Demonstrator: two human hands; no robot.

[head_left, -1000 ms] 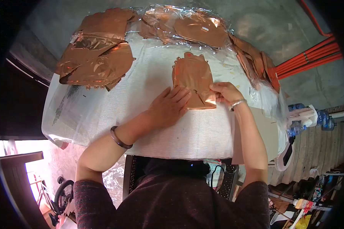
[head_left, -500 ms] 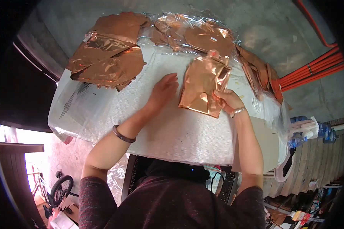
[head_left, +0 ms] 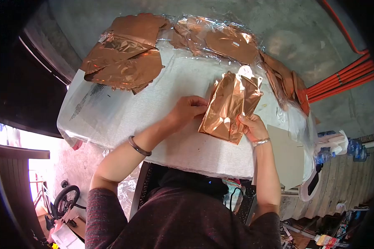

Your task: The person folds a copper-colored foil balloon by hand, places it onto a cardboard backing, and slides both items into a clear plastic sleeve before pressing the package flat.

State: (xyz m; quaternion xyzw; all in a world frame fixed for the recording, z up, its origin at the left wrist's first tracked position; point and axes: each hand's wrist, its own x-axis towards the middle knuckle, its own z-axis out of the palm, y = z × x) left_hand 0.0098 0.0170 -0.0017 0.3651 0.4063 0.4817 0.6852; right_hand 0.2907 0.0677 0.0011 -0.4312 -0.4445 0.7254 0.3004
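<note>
My right hand (head_left: 255,128) grips the lower right edge of a folded, flat copper-coloured foil balloon (head_left: 230,106), thumb on top. The shiny sheet is tilted towards me above the white-covered table (head_left: 174,145), with small tabs along its far edge. At its left edge, the fingers of my left hand (head_left: 190,111) are closed in a pinch, their tips partly hidden by the foil. Farther left lies a stack of similar flat foil balloons (head_left: 126,62). Several more foil pieces (head_left: 228,43) in clear plastic lie along the far edge.
More copper foil pieces (head_left: 284,79) hang over the table's right end. A grey board (head_left: 284,155) and crumpled clear plastic (head_left: 297,124) are at the right. Orange pipes (head_left: 340,79) run along the wall. Blue water bottles (head_left: 355,149) stand beyond, and a bicycle wheel (head_left: 66,201) shows lower left.
My right hand has drawn the foil balloon closer and tilted it. My left hand has moved right and closed at its left edge; before, it was apart from it.
</note>
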